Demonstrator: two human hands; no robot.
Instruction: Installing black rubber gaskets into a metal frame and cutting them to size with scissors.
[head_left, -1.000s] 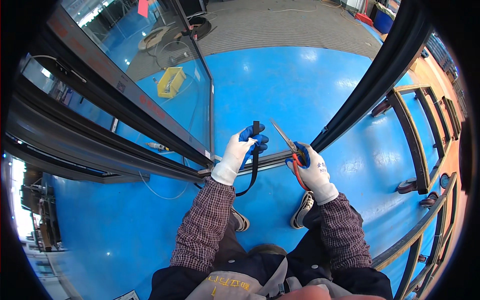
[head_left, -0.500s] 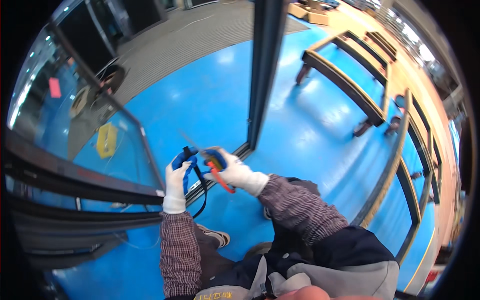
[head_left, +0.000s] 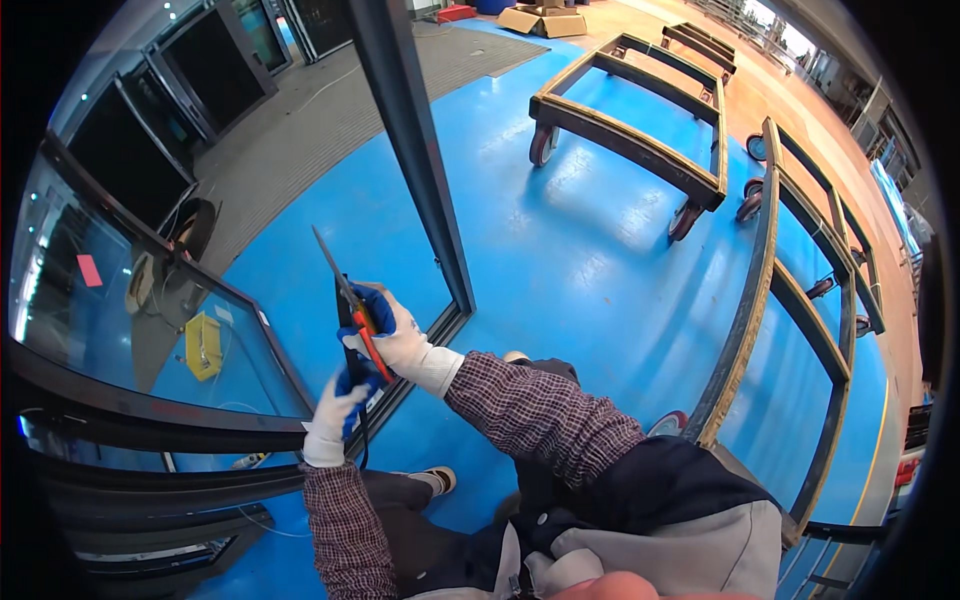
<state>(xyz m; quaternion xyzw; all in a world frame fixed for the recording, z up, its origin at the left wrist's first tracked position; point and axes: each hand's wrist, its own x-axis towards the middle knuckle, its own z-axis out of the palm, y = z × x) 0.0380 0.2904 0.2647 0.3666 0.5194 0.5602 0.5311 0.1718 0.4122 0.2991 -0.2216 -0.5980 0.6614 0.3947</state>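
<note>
My right hand (head_left: 400,335), in a white glove with a blue palm, is closed round the orange-red handles of a pair of scissors (head_left: 330,262). Their long blades point up and away to the left. Just below it, my left hand (head_left: 335,412), gloved the same way, pinches a narrow black strip (head_left: 365,435). Part of the strip runs up beside the scissors, and its loose end hangs below my fingers. Whether the blades touch the strip I cannot tell. Both hands are over the lower corner of a dark metal frame (head_left: 455,312).
Glazed dark-framed panels (head_left: 170,412) stand at my left, with a yellow tray (head_left: 203,347) seen through the glass. A tall dark post (head_left: 405,130) rises ahead. Wheeled trolley frames (head_left: 640,140) and a longer wooden-edged rack (head_left: 745,330) stand on the blue floor at right.
My right hand with the scissors has moved left and up beside the strip. My left hand has come slightly lower. The view has shifted to the right.
</note>
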